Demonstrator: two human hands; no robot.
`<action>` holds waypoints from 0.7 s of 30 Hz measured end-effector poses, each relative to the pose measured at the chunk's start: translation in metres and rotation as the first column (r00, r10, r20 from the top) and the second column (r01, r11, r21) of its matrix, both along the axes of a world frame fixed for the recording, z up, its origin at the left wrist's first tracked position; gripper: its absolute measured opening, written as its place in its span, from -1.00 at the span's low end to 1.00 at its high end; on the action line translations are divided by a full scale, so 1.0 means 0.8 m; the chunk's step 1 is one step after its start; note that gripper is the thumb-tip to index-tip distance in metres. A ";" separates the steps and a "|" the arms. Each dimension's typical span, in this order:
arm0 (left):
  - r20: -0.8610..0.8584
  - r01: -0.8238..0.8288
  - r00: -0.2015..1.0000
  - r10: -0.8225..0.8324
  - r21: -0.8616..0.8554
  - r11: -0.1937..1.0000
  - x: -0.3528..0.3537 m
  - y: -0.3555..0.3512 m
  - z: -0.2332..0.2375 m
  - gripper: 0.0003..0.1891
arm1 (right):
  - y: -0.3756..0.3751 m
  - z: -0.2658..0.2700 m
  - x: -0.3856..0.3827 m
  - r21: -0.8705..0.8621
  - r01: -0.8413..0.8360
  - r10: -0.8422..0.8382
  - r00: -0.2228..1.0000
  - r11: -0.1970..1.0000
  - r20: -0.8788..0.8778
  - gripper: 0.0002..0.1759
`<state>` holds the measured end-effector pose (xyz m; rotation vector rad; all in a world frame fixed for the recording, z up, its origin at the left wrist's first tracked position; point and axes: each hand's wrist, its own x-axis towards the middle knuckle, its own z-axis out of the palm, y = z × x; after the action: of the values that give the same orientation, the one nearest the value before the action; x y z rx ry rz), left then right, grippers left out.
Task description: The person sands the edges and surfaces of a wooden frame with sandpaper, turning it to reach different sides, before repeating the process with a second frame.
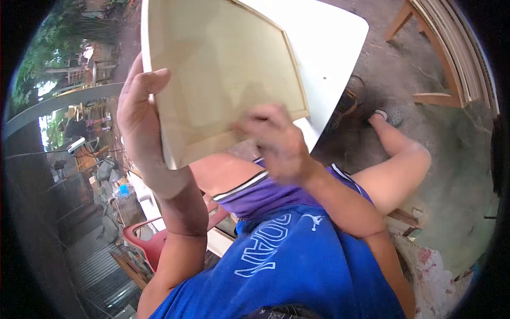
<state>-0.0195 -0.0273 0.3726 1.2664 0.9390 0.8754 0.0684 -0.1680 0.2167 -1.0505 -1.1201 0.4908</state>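
A shallow wooden drawer (223, 69) with a pale inner panel and a broad white board (332, 48) along one side is tilted up in front of me, its lower edge by my thigh. My left hand (141, 106) grips the drawer's left side wall, the thumb over the rim and the palm outside. Over the lower right part of the inner panel is my right hand (276, 138), its fingers bent and smeared by motion. Whether it touches the panel or holds anything small is hidden by the blur.
A red plastic chair (141, 242) stands at the lower left, near a blue-capped container (124, 190). Wooden frame legs (438, 98) stand at the upper right on the dark floor (372, 69). Clutter and a corrugated sheet (98, 266) lie to the left.
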 end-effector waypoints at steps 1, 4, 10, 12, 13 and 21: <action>0.027 -0.013 1.000 0.014 -0.029 1.000 -0.001 -0.002 0.000 -0.60 | -0.009 -0.042 0.001 -0.130 -0.015 0.009 0.999 0.991 -0.046 -0.50; 0.042 0.001 0.999 0.001 -0.063 0.998 0.002 -0.011 0.000 -0.51 | -0.024 -0.142 0.019 -0.277 -0.009 -0.023 0.993 0.961 -0.114 -0.50; 0.074 0.043 0.997 -0.038 -0.064 0.997 -0.017 0.002 -0.003 -0.49 | -0.036 -0.216 0.020 -0.397 0.111 -0.169 0.979 0.911 -0.114 -0.52; 0.056 0.018 0.998 -0.016 -0.038 0.999 -0.014 -0.005 -0.002 -0.49 | -0.036 -0.203 0.006 -0.406 0.186 -0.232 0.970 0.895 -0.066 -0.49; 0.040 -0.003 0.999 0.004 -0.013 1.000 -0.010 -0.005 -0.004 -0.50 | -0.029 -0.184 -0.009 -0.399 0.232 -0.269 0.963 0.887 -0.038 -0.47; 0.071 0.037 0.997 -0.033 -0.061 0.997 -0.012 0.000 -0.005 -0.50 | -0.022 -0.080 -0.030 -0.096 0.260 -0.265 0.963 0.961 -0.040 -0.33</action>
<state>-0.0294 -0.0272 0.3687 1.1884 0.8801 0.8510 0.0442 -0.1860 0.1526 -1.2387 -0.9017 0.3565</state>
